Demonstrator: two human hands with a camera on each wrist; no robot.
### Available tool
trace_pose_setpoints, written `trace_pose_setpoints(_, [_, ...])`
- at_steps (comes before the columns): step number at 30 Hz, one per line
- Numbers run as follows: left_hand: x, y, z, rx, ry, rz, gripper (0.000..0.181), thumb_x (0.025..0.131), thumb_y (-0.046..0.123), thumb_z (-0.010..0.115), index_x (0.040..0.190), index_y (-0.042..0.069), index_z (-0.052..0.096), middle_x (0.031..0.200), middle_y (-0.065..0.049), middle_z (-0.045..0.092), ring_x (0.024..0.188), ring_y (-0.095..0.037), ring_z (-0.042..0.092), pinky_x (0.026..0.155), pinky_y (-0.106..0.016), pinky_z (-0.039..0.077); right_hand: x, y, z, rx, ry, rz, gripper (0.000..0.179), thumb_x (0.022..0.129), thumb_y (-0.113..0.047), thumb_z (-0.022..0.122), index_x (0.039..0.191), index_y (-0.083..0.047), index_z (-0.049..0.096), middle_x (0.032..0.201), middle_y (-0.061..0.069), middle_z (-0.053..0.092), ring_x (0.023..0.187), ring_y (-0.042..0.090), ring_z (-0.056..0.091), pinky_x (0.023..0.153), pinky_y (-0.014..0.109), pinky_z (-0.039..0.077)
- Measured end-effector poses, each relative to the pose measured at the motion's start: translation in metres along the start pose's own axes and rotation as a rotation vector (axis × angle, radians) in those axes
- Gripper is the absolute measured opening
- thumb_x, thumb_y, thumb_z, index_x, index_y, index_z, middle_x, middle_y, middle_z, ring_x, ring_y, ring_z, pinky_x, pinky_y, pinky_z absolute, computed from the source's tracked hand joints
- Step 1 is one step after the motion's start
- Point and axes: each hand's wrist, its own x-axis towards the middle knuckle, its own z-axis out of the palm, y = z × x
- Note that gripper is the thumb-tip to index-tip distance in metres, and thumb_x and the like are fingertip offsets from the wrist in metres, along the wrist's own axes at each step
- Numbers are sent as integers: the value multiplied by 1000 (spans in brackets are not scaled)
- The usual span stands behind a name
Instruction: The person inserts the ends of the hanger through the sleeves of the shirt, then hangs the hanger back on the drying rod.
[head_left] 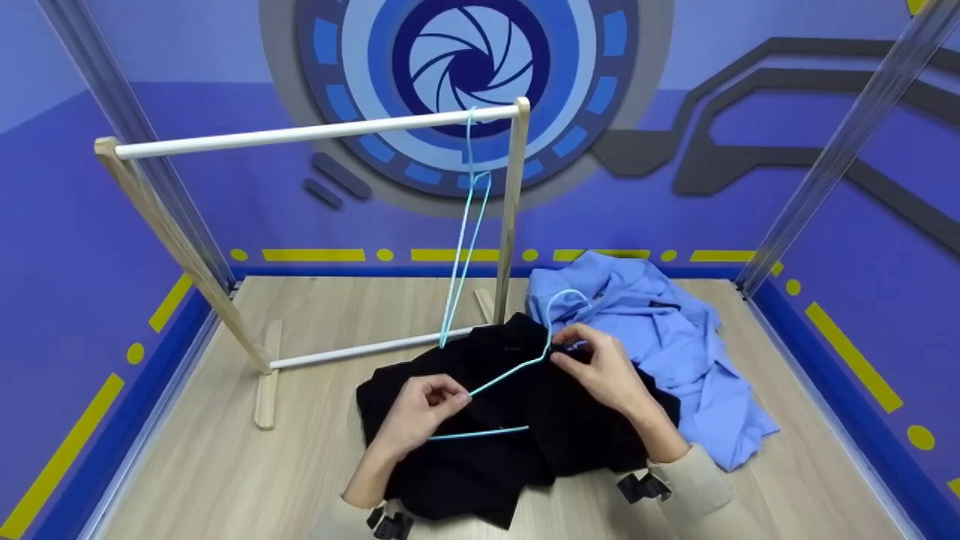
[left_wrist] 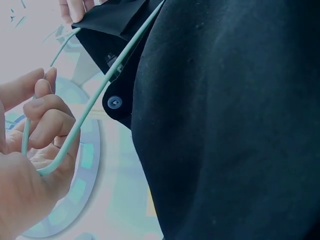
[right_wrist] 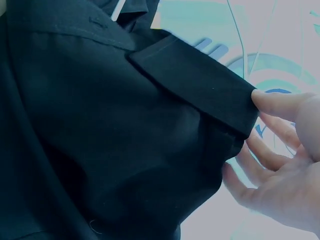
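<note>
While the left hand (head_left: pixel 420 411) pinches a light-blue hanger (head_left: pixel 510 373), we see the right hand (head_left: pixel 606 369) gripping the collar (right_wrist: pixel 200 85) of a black shirt (head_left: pixel 480 476) that lies beneath both hands' fingers. Beyond the left fingertips we spot a small tag (left_wrist: pixel 111 58), its marking illegible to us; beyond the right fingers lies a blue garment (head_left: pixel 701 367).

no legible text or numbers
</note>
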Motion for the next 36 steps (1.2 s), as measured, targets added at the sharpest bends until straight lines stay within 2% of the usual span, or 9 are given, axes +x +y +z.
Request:
trace_pose_setpoints(6, [1,1,0,7,-8,27,6,93,3,74,90,-2,73,79,-6,67,63,-6,52,59,-19,41,0,0,-3,-3,-54,-19,21,89,-1,79,109,-3,72,99,0,73,95,20,68,85,42,55])
trace_pose_setpoints(10, [1,0,0,4,-18,48,5,93,0,73,91,-4,73,79,-8,68,62,-5,52,58,-19,41,-1,2,-3,-16,-92,-81,24,90,1,76,114,-2,73,109,1,73,102,20,67,88,40,54])
trace_pose_setpoints(14, [1,2,-1,17,-22,45,6,94,3,73,91,-2,74,79,-7,68,63,-6,52,58,-19,41,-2,5,-3,-21,-113,-154,18,92,3,73,109,-4,74,113,0,72,106,20,66,89,38,52])
trace_pose_setpoints(21, [1,2,-3,39,-38,37,9,94,7,75,92,-2,74,79,-7,68,64,-6,53,60,-19,42,-4,7,-1,-32,-89,-257,13,94,5,70,104,-3,73,102,1,72,92,18,66,81,34,53])
trace_pose_setpoints(24, [1,2,-3,40,-46,43,9,94,8,75,93,-2,75,80,-8,68,64,-6,53,60,-18,42,-5,6,-1,-44,-87,-269,13,94,5,70,103,-3,72,99,-1,70,85,15,63,75,30,51])
trace_pose_setpoints(28, [1,1,-5,41,-67,28,9,95,8,74,95,-1,75,81,-9,68,66,-6,54,61,-18,44,-6,5,-2,-46,-111,-256,13,94,5,69,103,-4,71,98,-3,68,83,13,60,73,30,49])
trace_pose_setpoints(30, [1,0,-5,44,-80,17,9,96,9,72,95,1,75,82,-13,68,67,-9,56,62,-19,45,-6,5,-3,-48,-126,-245,12,95,5,68,104,-3,70,98,-3,67,86,13,60,76,31,50])
trace_pose_setpoints(36, [2,0,-9,35,-86,-30,15,101,12,67,98,-1,74,78,-9,65,68,-21,58,62,-21,47,-6,6,-4,-49,-145,-254,12,96,4,67,99,-7,67,92,-4,61,84,13,56,75,31,48])
